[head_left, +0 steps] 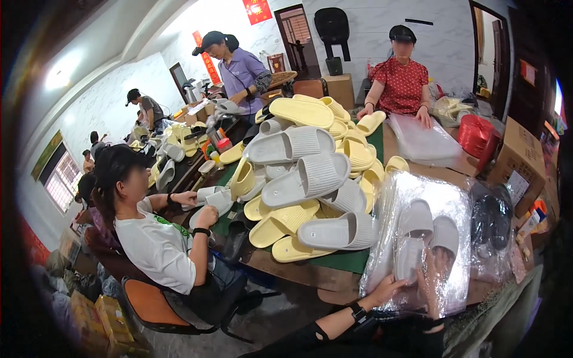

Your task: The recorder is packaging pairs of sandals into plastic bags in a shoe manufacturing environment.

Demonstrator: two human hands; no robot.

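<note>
A pair of grey slide slippers lies side by side on a stack of clear plastic bags [382, 256] at the right of the table. My left hand [388, 290] grips the end of the left grey slipper [416, 224] nearest me, with its fingers at the sole's edge. Beside it, my right hand [431, 279] is at the near end of the right grey slipper [445, 232], partly veiled by shiny film. Its fingers appear closed on that slipper. Whether the slippers are inside a bag or on top is hard to tell through the glare.
Left of the bags rises a heap of grey and yellow slippers [307, 176]. Bagged black slippers [490, 218] lie at the right, near a cardboard box [518, 158] and a red twine roll [477, 136]. One co-worker [161, 238] sits left; another [403, 83] is across the table.
</note>
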